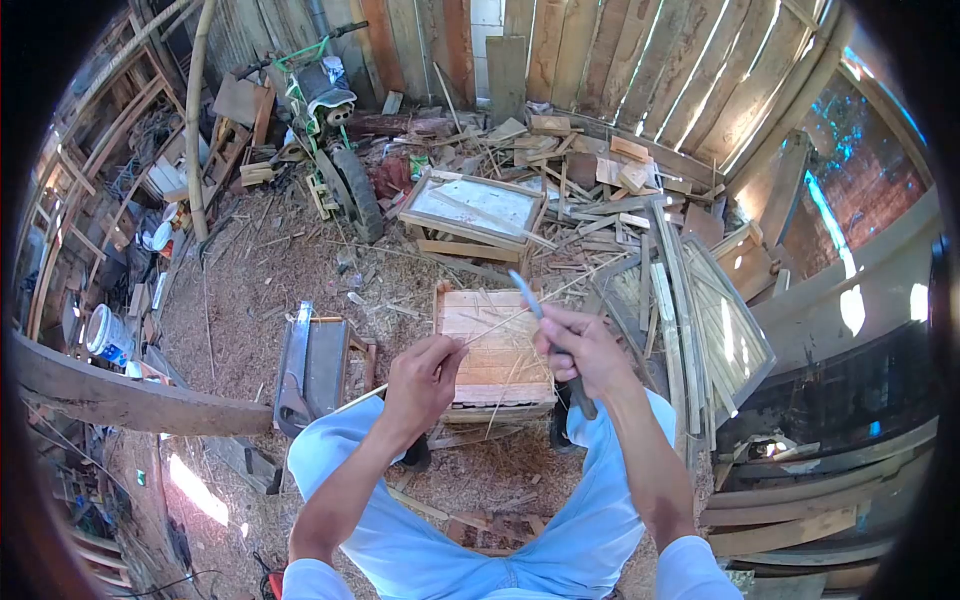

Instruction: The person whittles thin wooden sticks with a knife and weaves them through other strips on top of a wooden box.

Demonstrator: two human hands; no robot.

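Note:
My left hand (pixel 424 378) is closed, with its fingers pinched round a long thin wooden strip (pixel 492 332). The strip slants from above my left knee up towards the right. A knife (pixel 524 294) with a pale blade and a dark handle is gripped in my right hand (pixel 588 352). Its blade points up and away from me and crosses the strip in this view. Under both hands stands a low wooden box (pixel 485 366) with a slatted top, between my knees. Thin shavings (pixel 500 408) lie on it and hang over its near edge.
A handsaw (pixel 292 402) rests against a small dark-topped stool (pixel 322 360) on the left. Ahead is a wooden frame with a white panel (pixel 480 204), near a scrap wood pile (pixel 570 160) and a small motorbike (pixel 335 130). Long boards (pixel 672 310) lean at right. Shavings cover the floor.

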